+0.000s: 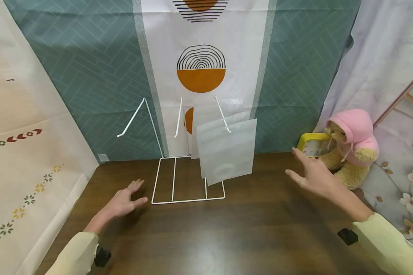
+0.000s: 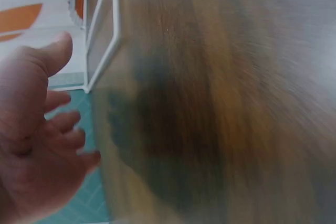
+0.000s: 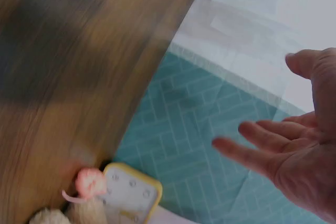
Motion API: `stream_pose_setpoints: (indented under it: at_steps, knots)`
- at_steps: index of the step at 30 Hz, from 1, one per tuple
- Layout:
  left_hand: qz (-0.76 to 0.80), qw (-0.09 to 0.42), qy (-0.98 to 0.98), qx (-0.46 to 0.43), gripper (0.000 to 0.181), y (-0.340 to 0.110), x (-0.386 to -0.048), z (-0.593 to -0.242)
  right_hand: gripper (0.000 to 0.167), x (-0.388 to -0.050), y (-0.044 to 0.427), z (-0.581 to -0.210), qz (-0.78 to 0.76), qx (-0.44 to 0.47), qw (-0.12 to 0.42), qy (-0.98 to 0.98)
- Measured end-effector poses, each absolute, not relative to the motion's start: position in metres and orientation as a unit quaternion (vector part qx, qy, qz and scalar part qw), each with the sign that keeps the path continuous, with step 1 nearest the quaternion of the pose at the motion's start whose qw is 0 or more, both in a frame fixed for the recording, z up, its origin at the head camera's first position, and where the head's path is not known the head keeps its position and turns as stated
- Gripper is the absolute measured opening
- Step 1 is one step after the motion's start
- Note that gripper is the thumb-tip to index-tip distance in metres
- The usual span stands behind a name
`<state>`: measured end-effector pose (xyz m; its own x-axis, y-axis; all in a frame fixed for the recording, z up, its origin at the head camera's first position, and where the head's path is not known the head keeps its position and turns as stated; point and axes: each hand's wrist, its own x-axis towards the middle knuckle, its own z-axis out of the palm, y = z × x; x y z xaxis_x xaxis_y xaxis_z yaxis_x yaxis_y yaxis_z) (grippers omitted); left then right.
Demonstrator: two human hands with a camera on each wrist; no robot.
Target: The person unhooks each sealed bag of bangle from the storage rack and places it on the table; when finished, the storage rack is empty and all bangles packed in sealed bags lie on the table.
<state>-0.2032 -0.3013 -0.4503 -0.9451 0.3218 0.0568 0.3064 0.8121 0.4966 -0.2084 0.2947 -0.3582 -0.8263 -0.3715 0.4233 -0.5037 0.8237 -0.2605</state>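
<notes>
A white wire rack (image 1: pixel 188 201) stands on the table against the backdrop, with three prongs slanting up and forward. Translucent white bags (image 1: pixel 228 149) hang from its right prong, one behind another; the left and middle prongs carry nothing. To the left of the rack's base, my left hand (image 1: pixel 124 200) hovers over the table with fingers spread, touching nothing. The left wrist view shows that palm (image 2: pixel 42 150) beside the rack's wire frame (image 2: pixel 115 19). My right hand (image 1: pixel 314 175) is held in the air at the right, fingers extended, in front of the clock and teddy bear, holding nothing.
A yellow-framed clock (image 1: pixel 313 147) and a teddy bear in a pink hoodie (image 1: pixel 352 168) sit at the table's back right corner. Behind the brown table (image 1: pixel 206 236) hangs a green and white patterned cloth (image 1: pixel 296 76). Light curtains flank both sides.
</notes>
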Motion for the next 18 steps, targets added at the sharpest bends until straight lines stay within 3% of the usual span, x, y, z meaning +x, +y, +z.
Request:
stream_pose_setpoints:
  at_steps: [5, 10, 18]
  knots:
    - [0.289, 0.048, 0.936, 0.196, 0.08, -0.294, -0.23, -0.463, 0.06, -0.217, 0.279, -0.361, 0.242, 0.245, 0.177, -0.922]
    - [0.284, 0.126, 0.932, 0.186, 0.097, -0.294, -0.247, -0.465, 0.06, -0.221, 0.267, -0.353, 0.282, 0.225, 0.131, -0.924]
    - [0.279, 0.177, 0.928, 0.171, 0.111, -0.292, -0.261, -0.462, 0.061, -0.231, 0.262, -0.339, 0.306, 0.21, 0.098, -0.923]
